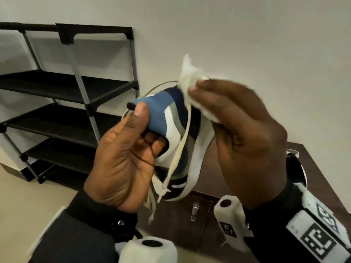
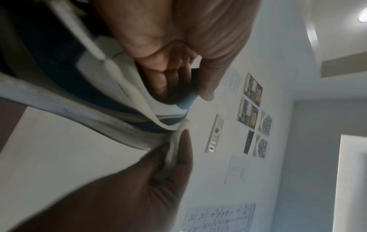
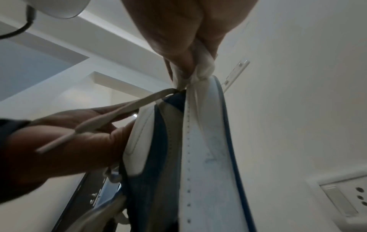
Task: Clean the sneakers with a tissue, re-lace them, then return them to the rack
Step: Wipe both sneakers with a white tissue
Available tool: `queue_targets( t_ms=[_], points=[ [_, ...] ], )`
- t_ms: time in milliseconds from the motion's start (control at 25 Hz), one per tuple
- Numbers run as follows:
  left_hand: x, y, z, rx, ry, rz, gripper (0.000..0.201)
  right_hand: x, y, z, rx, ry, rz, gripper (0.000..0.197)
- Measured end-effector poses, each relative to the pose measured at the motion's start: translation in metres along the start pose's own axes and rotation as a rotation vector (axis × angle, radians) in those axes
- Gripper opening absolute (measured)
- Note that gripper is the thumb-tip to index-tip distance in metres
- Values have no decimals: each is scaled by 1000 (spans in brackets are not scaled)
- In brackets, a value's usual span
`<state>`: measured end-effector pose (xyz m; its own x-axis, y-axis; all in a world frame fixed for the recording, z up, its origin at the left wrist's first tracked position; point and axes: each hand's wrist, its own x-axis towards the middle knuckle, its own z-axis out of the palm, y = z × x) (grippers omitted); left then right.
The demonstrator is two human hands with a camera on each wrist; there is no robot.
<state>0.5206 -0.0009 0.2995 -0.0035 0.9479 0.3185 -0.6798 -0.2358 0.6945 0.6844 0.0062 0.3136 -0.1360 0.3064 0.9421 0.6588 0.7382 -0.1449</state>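
Sneaker (image 1: pixel 176 133) is held up in the air in front of you, its long axis nearly upright, the white sole edge turned to your right side. Your left hand (image 1: pixel 125 158) grips its blue heel part, thumb pressing on top, fingers curled inside the opening. Your right hand (image 1: pixel 245 133) pinches the tissue (image 1: pixel 190 80) against the upper end of the sole. Loose laces (image 1: pixel 171 173) hang down. Behind, to the left, the rack (image 1: pixel 79 86) stands by the wall.

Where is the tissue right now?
In the head view the tissue is right of centre, pinched in the right hand against the sneaker, which the left hand holds up.
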Motion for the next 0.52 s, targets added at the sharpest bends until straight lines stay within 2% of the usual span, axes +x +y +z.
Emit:
queue_targets(
  t_ms=[80, 200, 280, 360, 440, 480, 520],
  points=[
    [0, -3, -3, -109, 60, -82, 31, -9, 0, 11, -22, -93, -40, 31],
    [6, -22, -18, -184, 176, -232, 35, -29, 19, 33, -35, -279, 1, 35],
    [11, -38, -30, -180, 248, -273, 46, -49, 34, 48, -55, -378, 58, 36],
    [19, -47, -41, -140, 287, -272, 39, -63, 44, 59, -33, -433, 111, 38],
    [25, -50, -47, -33, 218, -261, 31, -65, 50, 65, -1, -447, 166, 42],
    [26, -52, -50, 111, 162, -248, 31, -64, 51, 67, 8, -446, 188, 44],
    [26, -54, -53, 401, 84, -218, 31, -64, 53, 69, 12, -442, 201, 44]
  ],
)
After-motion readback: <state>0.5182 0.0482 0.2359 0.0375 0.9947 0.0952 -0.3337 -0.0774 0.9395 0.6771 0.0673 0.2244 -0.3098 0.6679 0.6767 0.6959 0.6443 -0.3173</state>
